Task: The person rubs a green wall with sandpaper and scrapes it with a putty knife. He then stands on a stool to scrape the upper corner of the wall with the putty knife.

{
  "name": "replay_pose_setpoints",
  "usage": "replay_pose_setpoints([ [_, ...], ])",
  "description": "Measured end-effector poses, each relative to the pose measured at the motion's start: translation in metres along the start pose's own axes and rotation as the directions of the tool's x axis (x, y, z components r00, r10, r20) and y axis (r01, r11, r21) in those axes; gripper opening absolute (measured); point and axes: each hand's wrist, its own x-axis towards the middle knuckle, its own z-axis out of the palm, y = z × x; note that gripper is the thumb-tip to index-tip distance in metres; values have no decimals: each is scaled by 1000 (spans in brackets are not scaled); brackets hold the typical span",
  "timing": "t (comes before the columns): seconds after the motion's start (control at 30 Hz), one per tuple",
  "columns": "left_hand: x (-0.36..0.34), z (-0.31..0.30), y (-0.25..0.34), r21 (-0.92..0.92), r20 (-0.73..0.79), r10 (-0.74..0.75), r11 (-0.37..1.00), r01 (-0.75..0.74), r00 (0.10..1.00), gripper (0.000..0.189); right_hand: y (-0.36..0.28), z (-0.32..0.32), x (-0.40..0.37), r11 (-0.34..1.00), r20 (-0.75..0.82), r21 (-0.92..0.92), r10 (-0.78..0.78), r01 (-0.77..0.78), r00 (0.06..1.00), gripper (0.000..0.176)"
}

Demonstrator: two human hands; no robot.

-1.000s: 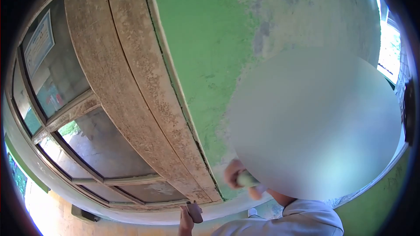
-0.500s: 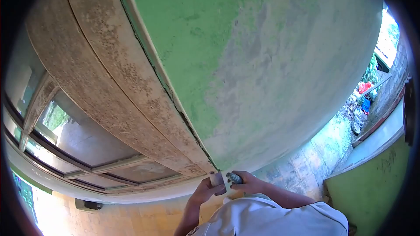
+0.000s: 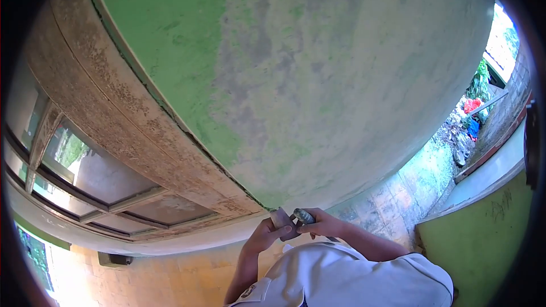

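Observation:
My left hand (image 3: 263, 235) is closed round a flat greyish block (image 3: 281, 221), low in the middle of the view. Just to its right, my right hand (image 3: 323, 224) grips a dark, rounded tool handle (image 3: 303, 216). Both hands are close together in front of my body, below the wall, and the two objects are side by side. Whether they touch is too small to tell. Above them curves a wall (image 3: 307, 79) with green paint and grey, scraped patches.
On the left is a weathered wooden frame (image 3: 114, 113) with glass panes. Tiled floor (image 3: 170, 278) runs below and behind my hands. A low green wall (image 3: 472, 239) stands at the right, with red and blue items (image 3: 472, 106) and rubble farther off.
The view has shifted, so the wall and wooden frame appear farther left. My right hand has come closer to my left hand, with the tool handle nearer the block.

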Motion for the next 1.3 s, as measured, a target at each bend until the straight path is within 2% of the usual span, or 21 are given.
replay_pose_setpoints([
  [0.1,6,14,0,21,33,-83,996,83,996,27,-4,-14,-14,1000,42,-10,4,-4,999,32],
  [0.17,10,26,1,44,27,-89,995,87,996,27,-9,-21,-26,999,40,33,14,-15,999,23],
  [0.33,14,56,0,43,2,-41,998,41,999,31,5,-36,-51,994,35,104,39,-43,999,18],
  [0.43,11,59,-2,-147,-19,51,988,-54,998,36,10,-44,-60,984,-9,177,41,-39,999,16],
  [0.57,4,60,-19,-279,-81,91,954,-110,993,40,14,-54,-70,972,-47,236,8,4,999,13],
  [0.63,-3,63,-29,-466,-67,111,875,-130,992,39,19,-57,-74,969,-32,247,1,7,999,12],
  [0.73,-10,74,-40,-559,-103,125,813,-162,987,35,24,-55,-82,965,-34,263,-8,17,999,11],
  [0.87,-23,100,-32,-558,-210,87,807,-193,974,35,25,-49,-96,970,-33,243,2,6,999,9],
  [0.97,-36,101,-47,-562,-215,77,806,-188,974,33,38,-51,-101,977,-18,212,-1,5,1000,9],
  [1.17,-50,114,-52,-656,-232,109,716,-238,967,21,40,-53,-115,980,3,197,-32,31,999,10],
  [1.27,-51,117,-50,-622,-262,76,749,-228,962,18,47,-53,-120,982,-12,189,-25,27,1000,11],
  [1.3,-52,116,-52,-558,-297,79,794,-240,952,19,49,-53,-121,984,-3,176,-24,24,1000,11],
])
